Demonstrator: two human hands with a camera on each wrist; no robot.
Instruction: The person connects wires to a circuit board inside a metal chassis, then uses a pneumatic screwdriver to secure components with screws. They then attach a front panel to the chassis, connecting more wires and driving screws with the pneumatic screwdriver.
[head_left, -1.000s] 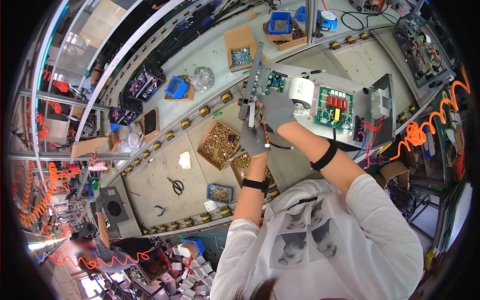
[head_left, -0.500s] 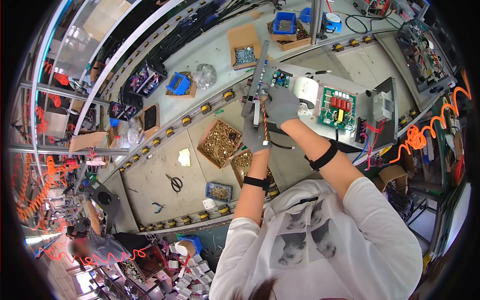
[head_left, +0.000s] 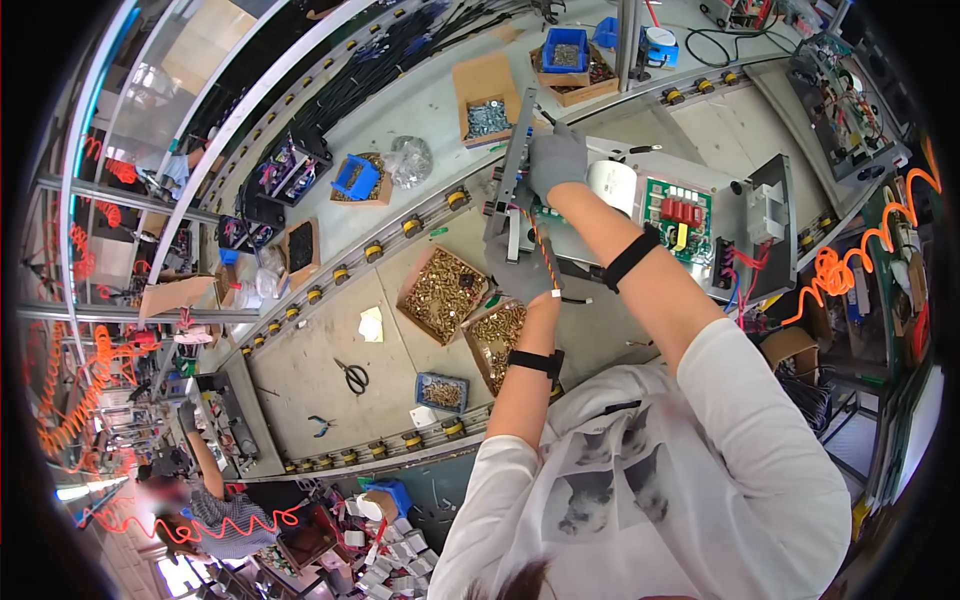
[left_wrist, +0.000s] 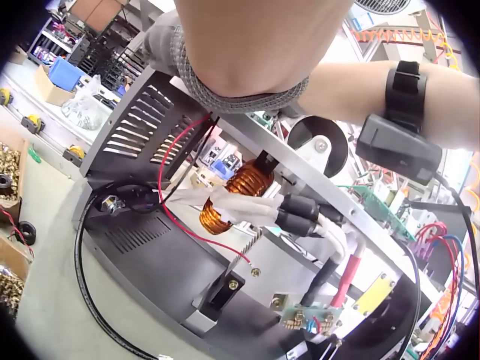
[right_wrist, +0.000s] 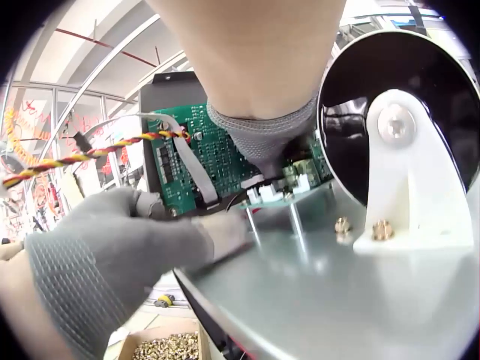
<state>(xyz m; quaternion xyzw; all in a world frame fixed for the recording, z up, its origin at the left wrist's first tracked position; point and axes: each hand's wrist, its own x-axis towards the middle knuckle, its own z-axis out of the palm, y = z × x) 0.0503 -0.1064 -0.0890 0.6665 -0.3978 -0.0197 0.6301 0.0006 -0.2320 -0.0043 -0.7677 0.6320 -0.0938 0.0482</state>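
Note:
Both hands wear grey gloves. In the head view, the left hand point(head_left: 520, 270) is at the near end of an upright dark panel point(head_left: 517, 150); in the right wrist view, the left hand point(right_wrist: 131, 251) grips the panel's lower edge, thumb toward the metal plate point(right_wrist: 300, 277). The right hand point(head_left: 558, 162) lies against the panel's inner side, beside a white cylinder point(head_left: 612, 187); its fingertips are hidden. A green circuit board point(right_wrist: 206, 161) covers the panel's inside, with a grey ribbon cable. Red, yellow and black twisted wires point(head_left: 545, 255) hang over the left hand. A copper coil point(left_wrist: 249, 180) shows inside the chassis.
Boxes of brass parts point(head_left: 440, 292), a small blue tray point(head_left: 442, 392), scissors point(head_left: 352, 376) and pliers point(head_left: 322, 425) lie left of the hands. A box of screws point(head_left: 487, 118) stands beyond the panel. Another person point(head_left: 225, 525) is at lower left.
My right hand has moved away from my body, along the panel, from its place above the left hand. The left hand has shifted slightly right. The other person's arm and the unit beside it have moved.

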